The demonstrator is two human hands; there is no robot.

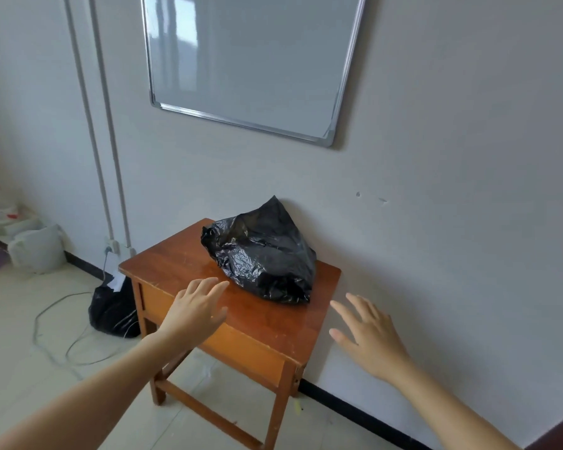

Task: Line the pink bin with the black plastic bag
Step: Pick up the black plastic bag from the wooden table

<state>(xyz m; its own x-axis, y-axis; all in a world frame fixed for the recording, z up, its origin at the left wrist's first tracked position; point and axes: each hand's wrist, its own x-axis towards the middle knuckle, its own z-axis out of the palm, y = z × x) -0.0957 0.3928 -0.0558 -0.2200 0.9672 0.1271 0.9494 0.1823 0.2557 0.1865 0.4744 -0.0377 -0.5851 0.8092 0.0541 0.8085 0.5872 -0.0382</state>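
Note:
A crumpled black plastic bag [264, 254] lies bulging on a small brown wooden table [182, 264], close to the wall. My left hand [195, 310] hovers over the table's front edge, fingers spread, a short way left of the bag and holding nothing. Off the table's right side my right hand [368, 336] is held open in the air, fingers apart, empty. No pink bin is in view.
A second black bag [113, 310] sits on the floor left of the table, with a grey cable [56, 323] looping across the tiles. White containers [36, 248] stand by the far left wall. A whiteboard [251, 60] hangs above the table.

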